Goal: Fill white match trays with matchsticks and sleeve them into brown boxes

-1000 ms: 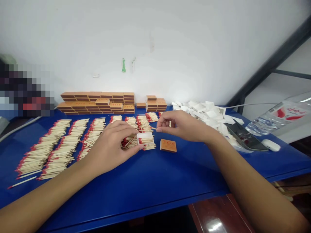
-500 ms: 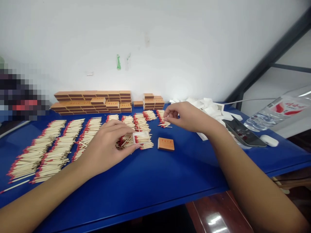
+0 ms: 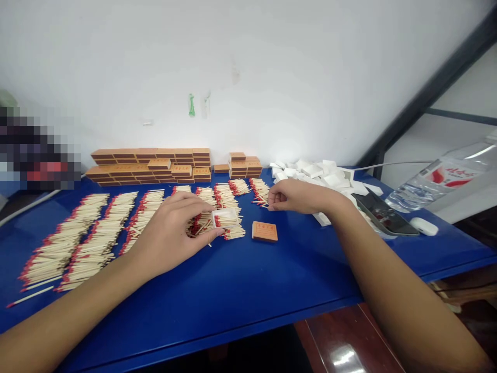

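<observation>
Between its thumb and fingers, my left hand (image 3: 171,230) holds a white matchbox tray (image 3: 230,218) with some red-tipped matches inside, over a row of loose matches (image 3: 236,231). My right hand (image 3: 297,197) is at the right end of the match rows, its fingers pinched beside a small pile of matches (image 3: 259,190). Whether a match is between those fingertips is too small to tell. An orange matchbox cover (image 3: 264,231) lies flat on the blue table (image 3: 248,280), right of the tray.
Long rows of matches (image 3: 89,233) lie at the left. Stacked orange matchboxes (image 3: 147,168) line the wall, with a smaller stack (image 3: 245,166) beside them. White trays (image 3: 326,171), a phone (image 3: 384,212), a white case (image 3: 424,226) and a water bottle (image 3: 438,178) are at the right.
My right hand has moved down and slightly right, with its fingers drawn closer together. My left hand still holds the tray in nearly the same place. The view has shifted slightly.
</observation>
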`<state>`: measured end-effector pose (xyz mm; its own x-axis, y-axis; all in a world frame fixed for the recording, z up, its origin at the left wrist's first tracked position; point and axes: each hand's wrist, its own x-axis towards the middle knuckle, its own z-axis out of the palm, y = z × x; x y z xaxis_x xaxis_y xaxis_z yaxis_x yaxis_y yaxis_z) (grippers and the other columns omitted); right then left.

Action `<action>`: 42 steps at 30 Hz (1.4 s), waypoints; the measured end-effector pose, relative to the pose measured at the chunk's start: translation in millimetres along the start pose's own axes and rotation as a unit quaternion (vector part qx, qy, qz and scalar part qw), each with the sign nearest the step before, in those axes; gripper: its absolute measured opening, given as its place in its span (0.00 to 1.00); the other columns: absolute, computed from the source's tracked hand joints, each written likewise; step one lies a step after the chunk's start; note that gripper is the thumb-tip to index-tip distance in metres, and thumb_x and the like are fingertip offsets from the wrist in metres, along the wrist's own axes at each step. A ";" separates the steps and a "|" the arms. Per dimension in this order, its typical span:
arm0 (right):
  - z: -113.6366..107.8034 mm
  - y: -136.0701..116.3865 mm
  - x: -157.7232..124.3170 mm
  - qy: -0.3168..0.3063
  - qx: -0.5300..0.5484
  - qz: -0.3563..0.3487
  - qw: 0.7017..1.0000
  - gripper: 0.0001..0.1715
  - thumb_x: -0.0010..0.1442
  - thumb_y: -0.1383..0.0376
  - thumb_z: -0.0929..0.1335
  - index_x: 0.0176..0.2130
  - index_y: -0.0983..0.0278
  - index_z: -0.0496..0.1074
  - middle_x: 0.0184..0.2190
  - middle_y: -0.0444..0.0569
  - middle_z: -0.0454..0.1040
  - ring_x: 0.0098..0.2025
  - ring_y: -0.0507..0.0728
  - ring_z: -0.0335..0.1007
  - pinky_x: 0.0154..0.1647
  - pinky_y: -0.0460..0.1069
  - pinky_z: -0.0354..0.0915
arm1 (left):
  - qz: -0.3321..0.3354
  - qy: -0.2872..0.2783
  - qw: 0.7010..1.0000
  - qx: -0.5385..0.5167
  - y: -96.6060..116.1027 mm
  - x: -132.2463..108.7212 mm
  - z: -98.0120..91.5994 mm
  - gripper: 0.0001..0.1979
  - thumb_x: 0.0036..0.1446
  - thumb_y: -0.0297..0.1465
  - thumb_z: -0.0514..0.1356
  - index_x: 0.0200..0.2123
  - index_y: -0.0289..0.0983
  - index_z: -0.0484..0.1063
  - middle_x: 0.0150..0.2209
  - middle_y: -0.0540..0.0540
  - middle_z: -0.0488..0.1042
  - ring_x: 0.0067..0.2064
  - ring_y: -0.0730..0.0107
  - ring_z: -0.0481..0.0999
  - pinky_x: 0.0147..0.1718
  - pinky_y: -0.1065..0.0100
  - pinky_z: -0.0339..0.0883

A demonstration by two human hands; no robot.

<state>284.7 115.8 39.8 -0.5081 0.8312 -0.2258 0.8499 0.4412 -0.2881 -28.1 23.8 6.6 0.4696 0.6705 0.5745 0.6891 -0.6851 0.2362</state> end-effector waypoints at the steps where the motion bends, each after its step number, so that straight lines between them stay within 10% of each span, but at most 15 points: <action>1: -0.5 1.6 0.2 0.000 0.005 -0.005 1.000 0.07 0.62 0.61 0.71 0.35 0.62 0.77 0.31 0.46 0.78 0.31 0.54 0.68 0.31 0.50 0.60 | -0.002 -0.002 1.000 -0.001 0.2 -0.1 -0.1 0.14 0.62 0.41 0.67 0.45 0.38 0.79 0.38 0.45 0.80 0.44 0.58 0.76 0.45 0.58 0.70; 29: -5.0 -28.9 -11.7 0.009 0.093 -0.096 0.991 0.14 0.64 0.54 0.69 0.37 0.62 0.76 0.31 0.47 0.76 0.31 0.54 0.67 0.31 0.50 0.59 | -0.006 -0.015 1.000 -0.009 3.0 0.1 0.5 0.14 0.63 0.40 0.67 0.48 0.39 0.79 0.40 0.44 0.81 0.47 0.55 0.77 0.48 0.55 0.71; 42: -1.7 -11.3 -8.2 -0.019 0.005 0.013 1.000 0.09 0.60 0.58 0.71 0.33 0.61 0.76 0.32 0.47 0.77 0.30 0.54 0.68 0.29 0.51 0.58 | -0.011 -0.029 0.999 -0.005 1.4 -0.5 0.7 0.14 0.63 0.41 0.67 0.47 0.39 0.79 0.42 0.44 0.82 0.49 0.55 0.77 0.50 0.54 0.70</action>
<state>279.5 104.6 46.4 -0.4903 0.8294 -0.2677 0.8619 0.4159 -0.2900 -27.0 22.7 6.2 0.4854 0.7012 0.5222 0.6948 -0.6719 0.2565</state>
